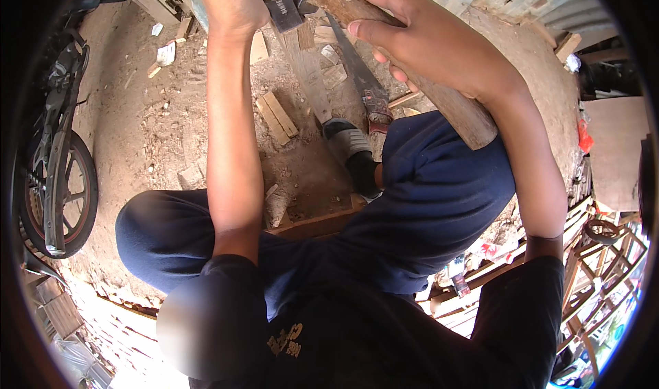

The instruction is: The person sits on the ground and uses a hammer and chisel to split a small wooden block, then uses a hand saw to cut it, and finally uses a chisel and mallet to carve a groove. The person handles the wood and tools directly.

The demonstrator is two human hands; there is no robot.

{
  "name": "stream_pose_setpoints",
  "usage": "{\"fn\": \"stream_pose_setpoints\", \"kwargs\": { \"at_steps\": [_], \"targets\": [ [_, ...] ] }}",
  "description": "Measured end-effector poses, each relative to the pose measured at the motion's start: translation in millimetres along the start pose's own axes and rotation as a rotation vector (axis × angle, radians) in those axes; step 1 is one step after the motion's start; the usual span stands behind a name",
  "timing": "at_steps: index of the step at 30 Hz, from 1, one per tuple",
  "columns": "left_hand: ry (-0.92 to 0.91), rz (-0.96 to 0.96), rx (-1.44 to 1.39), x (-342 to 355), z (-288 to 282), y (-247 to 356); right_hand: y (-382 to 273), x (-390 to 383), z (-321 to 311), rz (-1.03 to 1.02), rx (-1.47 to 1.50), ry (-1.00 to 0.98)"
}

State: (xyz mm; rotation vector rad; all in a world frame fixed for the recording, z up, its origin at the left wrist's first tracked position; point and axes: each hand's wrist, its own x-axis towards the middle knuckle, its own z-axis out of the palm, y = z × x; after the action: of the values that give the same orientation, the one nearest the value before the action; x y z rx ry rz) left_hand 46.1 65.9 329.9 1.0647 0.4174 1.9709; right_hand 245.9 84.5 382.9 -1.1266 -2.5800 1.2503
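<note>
At the top edge, my left hand (pixel 237 8) is closed around a dark flat metal piece (pixel 285 14), its fingers partly cut off by the frame. My right hand (pixel 419 42) wraps a thick wooden handle (pixel 446 101) that slants from the top middle down toward my right knee. The handle's upper end meets dark metal beside my left fingers; that tool's head is mostly out of view. Beneath the metal piece, a narrow wooden board (pixel 307 77) runs down to my shoe (pixel 347 138). A handsaw (pixel 357 70) with a reddish-brown handle lies right of the board.
Wood offcuts (pixel 276 118) and scraps litter the dirt floor (pixel 151 108). On the left stands a motorbike (pixel 65 149). Corrugated metal sheeting (pixel 542 1) rises at the upper right. A wooden frame (pixel 604 272) and piled timber are at the lower right.
</note>
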Motion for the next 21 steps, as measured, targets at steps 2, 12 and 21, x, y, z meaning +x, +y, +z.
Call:
{"fn": "stream_pose_setpoints", "kwargs": {
  "at_steps": [2, 12, 21],
  "targets": [
    [0.026, 0.009, 0.024, 0.2, -0.5, -1.1, 0.2, -1.2, 0.9, -0.011, -0.011, 0.025],
    [0.148, 0.089, 0.454, -6.4, 23.5, 3.9, 4.6, 0.6, -1.1, 0.01, -0.004, 0.008],
    [0.15, 0.174, 0.248, -3.9, -19.2, 6.1, 27.1, -0.6, -9.3, -0.01, 0.082, -0.041]
  ]
}}
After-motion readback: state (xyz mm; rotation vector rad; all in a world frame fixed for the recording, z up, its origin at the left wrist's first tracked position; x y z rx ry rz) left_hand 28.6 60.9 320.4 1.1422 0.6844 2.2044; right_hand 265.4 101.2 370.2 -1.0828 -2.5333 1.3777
